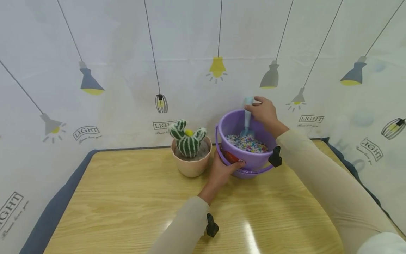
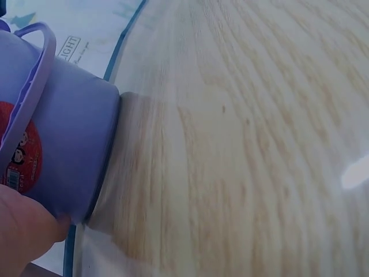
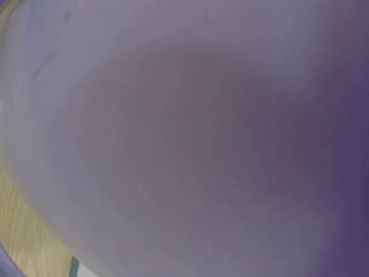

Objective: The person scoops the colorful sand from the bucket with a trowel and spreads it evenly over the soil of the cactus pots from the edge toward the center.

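Note:
A purple bucket (image 1: 258,160) stands toward the back right of the table, partly filled with small multicoloured beads (image 1: 244,144). My left hand (image 1: 222,170) holds its lower left side, thumb across the front by the red sticker (image 2: 29,164); the other fingers are mostly hidden. Over the bucket, my right hand (image 1: 264,111) pinches the upper handle of a light blue toy shovel (image 1: 247,118). The shovel is upright, its blade down in the beads. In the right wrist view, the blurred bucket wall (image 3: 184,144) fills nearly everything, and the right hand is out of sight.
Left of the bucket, close to my left hand, is a knitted cactus (image 1: 189,145) in a peach pot (image 1: 191,167). The bucket's purple carrying handle (image 1: 265,169) hangs down its front. Behind the wooden table (image 1: 127,197) rises a lamp-patterned cloth (image 1: 190,42).

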The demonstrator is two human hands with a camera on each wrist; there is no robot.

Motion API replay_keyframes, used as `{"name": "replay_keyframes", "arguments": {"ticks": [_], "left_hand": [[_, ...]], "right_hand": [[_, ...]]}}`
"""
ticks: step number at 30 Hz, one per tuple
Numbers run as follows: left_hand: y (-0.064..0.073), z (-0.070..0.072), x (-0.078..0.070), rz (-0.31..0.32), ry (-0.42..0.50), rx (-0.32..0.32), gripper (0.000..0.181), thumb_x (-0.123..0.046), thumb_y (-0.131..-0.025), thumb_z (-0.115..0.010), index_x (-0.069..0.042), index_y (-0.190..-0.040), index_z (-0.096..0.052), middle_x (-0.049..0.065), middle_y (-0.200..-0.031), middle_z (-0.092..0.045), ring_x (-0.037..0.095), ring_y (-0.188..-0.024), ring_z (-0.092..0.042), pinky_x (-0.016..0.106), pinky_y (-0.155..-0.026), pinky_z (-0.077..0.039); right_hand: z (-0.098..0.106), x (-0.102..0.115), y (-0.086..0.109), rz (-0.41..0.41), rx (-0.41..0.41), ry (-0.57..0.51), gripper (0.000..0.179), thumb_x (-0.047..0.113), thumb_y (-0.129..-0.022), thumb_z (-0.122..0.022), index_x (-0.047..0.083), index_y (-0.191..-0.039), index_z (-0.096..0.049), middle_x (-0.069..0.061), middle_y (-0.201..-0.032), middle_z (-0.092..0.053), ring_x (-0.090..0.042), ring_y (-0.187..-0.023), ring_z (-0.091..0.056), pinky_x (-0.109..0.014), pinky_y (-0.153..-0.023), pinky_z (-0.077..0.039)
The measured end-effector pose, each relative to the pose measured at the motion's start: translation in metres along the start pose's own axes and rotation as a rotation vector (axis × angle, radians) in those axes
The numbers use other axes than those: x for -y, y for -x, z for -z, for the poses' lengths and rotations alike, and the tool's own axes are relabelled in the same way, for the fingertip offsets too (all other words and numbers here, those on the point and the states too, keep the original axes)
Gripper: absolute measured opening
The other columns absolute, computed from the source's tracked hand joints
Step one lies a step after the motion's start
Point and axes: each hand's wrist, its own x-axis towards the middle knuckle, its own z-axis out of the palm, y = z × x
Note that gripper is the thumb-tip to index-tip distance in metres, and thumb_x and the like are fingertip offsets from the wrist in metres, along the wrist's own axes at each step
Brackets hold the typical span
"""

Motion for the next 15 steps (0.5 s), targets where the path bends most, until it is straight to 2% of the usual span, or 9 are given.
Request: {"name": "replay_keyframes", "arguments": {"ticks": [5,8,11,15], "left_hand": [[0.000,0.000,0.001,0.007,-0.028,0.004,0.101,-0.034,-0.070,-0.089,-0.029,-0.150,-0.028,-0.002,-0.145,-0.043,0.014,-0.131,-0.043,0.033,-0.110,-0.037],[0.000,-0.001,0.002,-0.006,-0.036,0.010,0.100,-0.034,-0.071,-0.088,-0.029,-0.150,-0.028,-0.003,-0.145,-0.043,0.014,-0.131,-0.043,0.033,-0.110,-0.036],[0.000,-0.001,0.002,-0.005,-0.037,0.005,0.098,-0.033,-0.071,-0.088,-0.028,-0.150,-0.029,-0.002,-0.145,-0.043,0.015,-0.131,-0.043,0.034,-0.110,-0.036],[0.002,-0.001,0.002,0.004,-0.015,-0.003,0.097,-0.032,-0.072,-0.088,-0.025,-0.149,-0.030,0.000,-0.145,-0.043,0.018,-0.132,-0.043,0.036,-0.110,-0.037]], "right_hand": [[0.000,-0.006,-0.005,-0.012,0.090,-0.078,0.071,0.022,-0.096,-0.062,0.009,-0.155,-0.024,-0.019,-0.151,-0.040,-0.035,-0.131,-0.048,-0.049,-0.100,-0.047],[-0.001,-0.008,-0.008,-0.012,0.132,-0.069,0.068,0.018,-0.097,-0.059,0.007,-0.155,-0.023,-0.019,-0.152,-0.038,-0.035,-0.133,-0.045,-0.050,-0.101,-0.047],[-0.004,-0.010,-0.011,0.000,0.129,-0.044,0.065,0.014,-0.098,-0.056,0.005,-0.154,-0.025,-0.020,-0.151,-0.039,-0.036,-0.133,-0.046,-0.049,-0.099,-0.049],[-0.005,-0.011,-0.011,0.031,0.086,-0.016,0.062,0.009,-0.096,-0.056,0.002,-0.151,-0.030,-0.022,-0.147,-0.044,-0.036,-0.130,-0.049,-0.047,-0.096,-0.051]]}}
